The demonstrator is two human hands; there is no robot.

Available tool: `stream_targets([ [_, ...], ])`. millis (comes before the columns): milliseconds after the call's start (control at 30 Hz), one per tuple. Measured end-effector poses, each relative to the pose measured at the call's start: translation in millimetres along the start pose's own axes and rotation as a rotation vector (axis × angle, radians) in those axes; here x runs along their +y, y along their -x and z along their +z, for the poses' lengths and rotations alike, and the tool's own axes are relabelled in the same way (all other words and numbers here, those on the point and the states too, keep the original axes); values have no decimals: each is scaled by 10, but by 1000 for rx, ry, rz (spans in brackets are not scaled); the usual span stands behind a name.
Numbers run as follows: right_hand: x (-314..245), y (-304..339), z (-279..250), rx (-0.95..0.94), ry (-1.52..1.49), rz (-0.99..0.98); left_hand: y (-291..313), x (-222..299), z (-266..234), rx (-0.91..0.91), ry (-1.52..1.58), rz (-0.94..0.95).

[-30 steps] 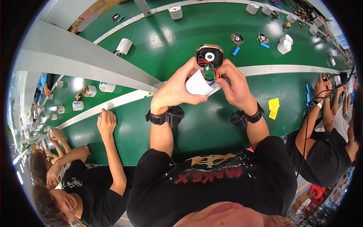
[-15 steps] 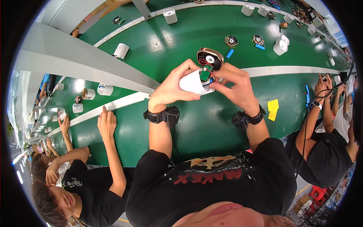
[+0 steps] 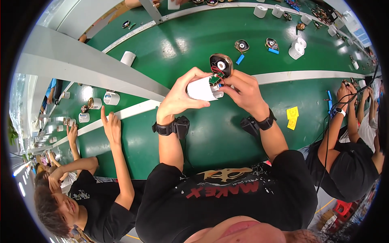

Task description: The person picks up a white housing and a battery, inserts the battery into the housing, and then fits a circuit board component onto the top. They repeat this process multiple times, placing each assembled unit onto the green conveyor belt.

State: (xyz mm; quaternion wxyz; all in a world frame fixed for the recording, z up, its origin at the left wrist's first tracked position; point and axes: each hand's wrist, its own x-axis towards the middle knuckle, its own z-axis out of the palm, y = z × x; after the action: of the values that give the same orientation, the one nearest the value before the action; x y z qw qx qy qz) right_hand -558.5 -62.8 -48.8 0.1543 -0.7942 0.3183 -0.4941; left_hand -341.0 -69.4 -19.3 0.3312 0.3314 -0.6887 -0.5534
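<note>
My left hand is wrapped round a white cylindrical housing, tilted with its mouth to the right. At that mouth, my right hand has thumb and forefinger pinched together; what lies between them is hidden. A small green circuit board sits at the housing's rim. Red wires run from it to a black speaker-like cap with a gold rim, which stands above the opening against my right fingers. A bit of blue shows beside the fingertips.
White rails cross the green table, and a grey post rises at left. Beyond lie caps with blue batteries and white housings. Yellow paper slips lie at right. Co-workers' hands are on both sides.
My hands and the housing have shifted slightly left. The circuit board sits lower against the housing's mouth. At the far edge, a white housing has moved away, near another person's hand.
</note>
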Motion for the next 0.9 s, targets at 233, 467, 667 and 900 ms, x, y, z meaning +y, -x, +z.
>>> stream_targets([
  [233, 82, 46, -52, 22, -67, -68, -32, 44, 88, -9, -24, 11],
  [467, 119, 80, -64, 32, -57, -109, -61, -51, 122, -39, 136, -35],
  [667, 164, 104, -18, 2, -70, -69, -65, -36, 97, -37, 152, -77],
  [900, 139, 64, -80, -95, -34, 10, -99, -1, 88, -71, 196, -176],
])
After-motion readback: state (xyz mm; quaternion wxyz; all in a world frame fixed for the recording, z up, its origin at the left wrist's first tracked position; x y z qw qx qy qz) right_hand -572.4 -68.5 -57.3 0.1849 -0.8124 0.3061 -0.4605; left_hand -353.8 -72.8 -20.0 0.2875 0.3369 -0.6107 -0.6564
